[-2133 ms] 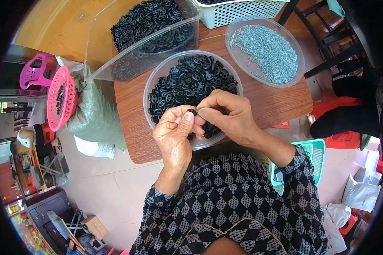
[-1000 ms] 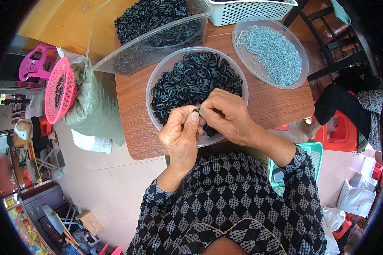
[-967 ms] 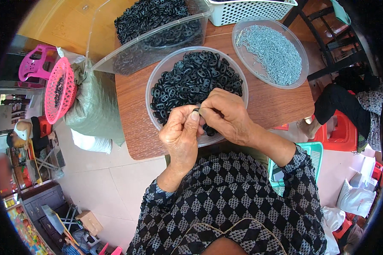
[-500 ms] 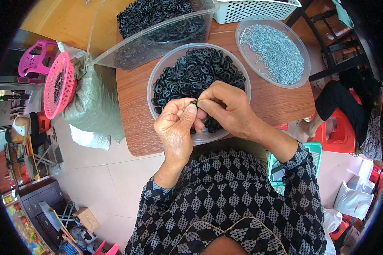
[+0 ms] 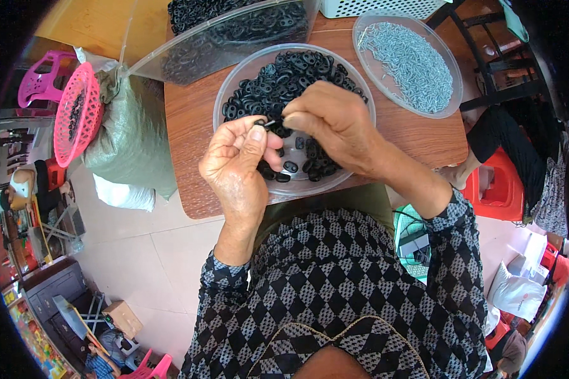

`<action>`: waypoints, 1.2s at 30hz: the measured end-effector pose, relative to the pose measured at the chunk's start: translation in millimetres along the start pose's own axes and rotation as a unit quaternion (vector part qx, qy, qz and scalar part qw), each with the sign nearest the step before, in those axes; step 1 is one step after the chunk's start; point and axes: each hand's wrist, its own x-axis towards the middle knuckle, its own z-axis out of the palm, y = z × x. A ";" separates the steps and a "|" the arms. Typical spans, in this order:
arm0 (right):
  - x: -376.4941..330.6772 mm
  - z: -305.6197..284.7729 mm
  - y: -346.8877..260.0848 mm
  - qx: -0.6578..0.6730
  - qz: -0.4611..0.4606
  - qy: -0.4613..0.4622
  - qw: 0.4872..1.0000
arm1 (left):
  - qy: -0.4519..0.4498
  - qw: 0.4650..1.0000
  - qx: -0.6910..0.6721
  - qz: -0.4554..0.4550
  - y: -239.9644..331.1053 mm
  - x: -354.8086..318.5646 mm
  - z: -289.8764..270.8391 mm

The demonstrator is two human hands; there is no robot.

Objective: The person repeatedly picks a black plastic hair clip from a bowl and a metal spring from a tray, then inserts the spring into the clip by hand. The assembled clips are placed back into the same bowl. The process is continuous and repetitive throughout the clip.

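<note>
The left hand (image 5: 239, 165) pinches a small black ring piece (image 5: 259, 122) between thumb and forefinger, fingers closed on it. It is held just above the clear round bowl (image 5: 354, 85), likely so that a dropped piece falls back in. The right hand (image 5: 330, 124), fingertips shut, feeds a thin metal pin (image 5: 271, 122) into it from 3 o'clock; the pin's long axis runs roughly 9-to-3, tip toward 9. Black rings (image 5: 284, 76) fill the bowl. At 1 o'clock sits a clear dish of silver pins (image 5: 408, 57), within the right hand's reach; at 12 o'clock a clear tub of rings (image 5: 234, 31).
</note>
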 end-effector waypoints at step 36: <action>-14.8 1.3 -12.0 0.044 0.125 -0.121 0.984 | 0.008 0.999 -0.032 -0.026 -3.6 -10.8 -14.8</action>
